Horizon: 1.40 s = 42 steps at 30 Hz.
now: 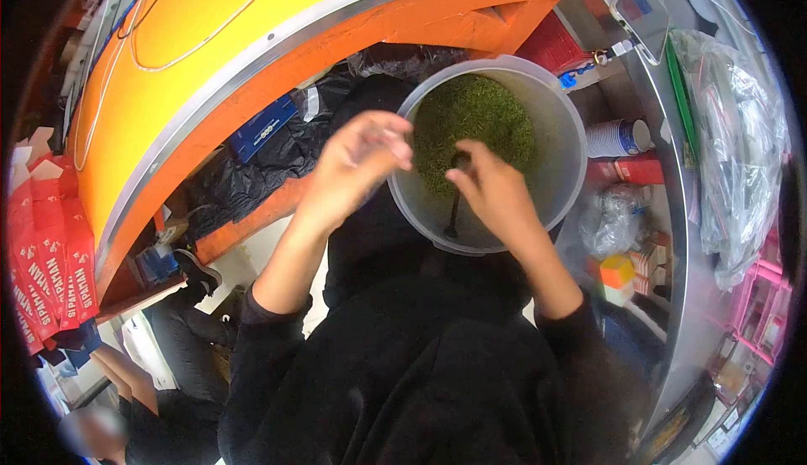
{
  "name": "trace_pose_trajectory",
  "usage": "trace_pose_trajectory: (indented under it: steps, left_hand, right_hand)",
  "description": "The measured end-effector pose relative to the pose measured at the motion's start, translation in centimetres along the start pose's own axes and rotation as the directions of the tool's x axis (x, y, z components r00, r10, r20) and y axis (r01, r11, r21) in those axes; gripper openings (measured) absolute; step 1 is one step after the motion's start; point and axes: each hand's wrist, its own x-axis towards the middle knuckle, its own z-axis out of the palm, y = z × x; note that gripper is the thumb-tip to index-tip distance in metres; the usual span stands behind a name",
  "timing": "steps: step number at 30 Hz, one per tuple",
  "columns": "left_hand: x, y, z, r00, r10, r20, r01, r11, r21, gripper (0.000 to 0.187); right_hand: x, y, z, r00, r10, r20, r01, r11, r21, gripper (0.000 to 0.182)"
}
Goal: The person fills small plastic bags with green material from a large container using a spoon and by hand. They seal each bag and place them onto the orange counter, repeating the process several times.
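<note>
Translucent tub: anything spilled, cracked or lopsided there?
No crack or spill shows at the tub. Only mild oddity: the loose green bits sit banked toward its far side, leaving the near side mostly bare. Nothing else there stands out.

Left forearm [296, 255] and right forearm [546, 273], both bare, extend forward, converging. Left hand [361, 152]: fingers loosely curled, slightly blurred, directed inward. Right hand [494, 192]: tilted inward, thumb and forefinger parted. The hands do not touch.

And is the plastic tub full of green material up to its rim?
No, the plastic tub shows much bare inner wall beside the green material.
</note>
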Motion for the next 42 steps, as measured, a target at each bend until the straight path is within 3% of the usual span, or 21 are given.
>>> trace_pose_trajectory:
  steps: [2,5,6,7,10,12,14,16,18,20,22,25,31,35,39,41,42]
  left_hand:
    - [-0.3,-0.4,-0.6,0.998,0.028,-0.063,-0.041,0.977,-0.208,0.026]
    - [-1.0,-0.7,-2.1,0.988,0.047,-0.146,-0.097,0.930,-0.355,0.028]
    - [-1.5,-1.0,-2.7,0.985,0.039,-0.168,-0.102,0.919,-0.381,0.029]
    - [-1.8,-1.2,-3.3,0.978,0.033,-0.205,-0.110,0.920,-0.377,0.032]
    - [-1.8,-1.9,-3.5,0.972,0.011,-0.237,-0.110,0.907,-0.408,0.033]
    - [-1.5,-1.9,-2.6,0.985,0.015,-0.174,-0.087,0.907,-0.412,0.035]
    - [-1.2,-1.6,-2.4,0.986,0.048,-0.158,-0.101,0.931,-0.351,0.039]
    - [-1.2,-1.5,-2.5,0.978,0.102,-0.180,-0.143,0.962,-0.231,0.045]
    - [-1.2,-1.6,-2.6,0.972,0.097,-0.214,-0.149,0.959,-0.241,0.047]
    - [-1.1,-1.5,-2.3,0.970,0.097,-0.225,-0.156,0.953,-0.260,0.046]
    - [-1.2,-1.3,-1.9,0.976,0.092,-0.197,-0.135,0.967,-0.218,0.044]
    - [-1.2,-1.5,-1.9,0.979,0.098,-0.179,-0.123,0.983,-0.135,0.041]
    - [-1.1,-1.9,-1.5,0.974,0.126,-0.186,-0.131,0.991,-0.010,0.038]
    - [-0.9,-2.1,-1.4,0.973,0.185,-0.138,-0.178,0.982,0.058,0.039]
    - [-0.7,-1.7,-0.8,0.976,0.180,-0.121,-0.131,0.934,0.333,0.045]
    - [-0.7,-0.7,0.0,0.981,0.152,-0.118,-0.066,0.842,0.535,0.049]
    - [-0.5,-0.3,0.2,0.972,0.229,-0.060,-0.133,0.738,0.662,0.051]
  right_hand:
    - [0.1,2.4,3.5,0.918,0.267,0.294,-0.142,0.912,-0.385,0.035]
    - [-0.6,6.2,6.2,0.912,0.314,0.266,-0.100,0.797,-0.596,0.030]
    - [0.0,5.6,4.1,0.921,0.273,0.278,-0.020,0.747,-0.665,0.021]
    - [0.7,4.8,2.2,0.952,0.228,0.206,-0.008,0.688,-0.726,0.014]
    - [4.0,7.5,2.2,0.978,0.196,-0.068,-0.180,0.637,-0.749,0.012]
    - [3.5,7.2,3.9,0.970,0.217,0.113,-0.065,0.674,-0.736,0.012]
    - [2.4,5.9,5.0,0.925,0.159,0.346,0.103,0.771,-0.629,0.014]
    - [1.1,4.4,4.8,0.909,0.179,0.376,0.014,0.889,-0.457,0.018]
    - [0.5,5.0,4.2,0.944,0.129,0.303,-0.101,0.989,-0.109,0.019]
    - [0.0,6.0,3.7,0.957,0.136,0.256,-0.195,0.955,0.222,0.020]
    - [-0.4,6.4,3.7,0.950,0.174,0.259,-0.285,0.821,0.495,0.021]
    - [-0.8,5.6,3.1,0.962,0.196,0.190,-0.270,0.779,0.566,0.021]
    - [-1.7,5.1,2.6,0.963,0.162,0.216,-0.251,0.835,0.490,0.021]
    - [-1.9,5.1,2.6,0.970,0.171,0.171,-0.238,0.805,0.544,0.021]
    - [-2.1,5.1,1.9,0.972,0.163,0.166,-0.228,0.811,0.538,0.021]
    - [-2.0,5.2,0.2,0.973,0.162,0.164,-0.225,0.820,0.527,0.020]
    - [-2.0,5.2,-1.3,0.974,0.149,0.173,-0.218,0.831,0.512,0.020]
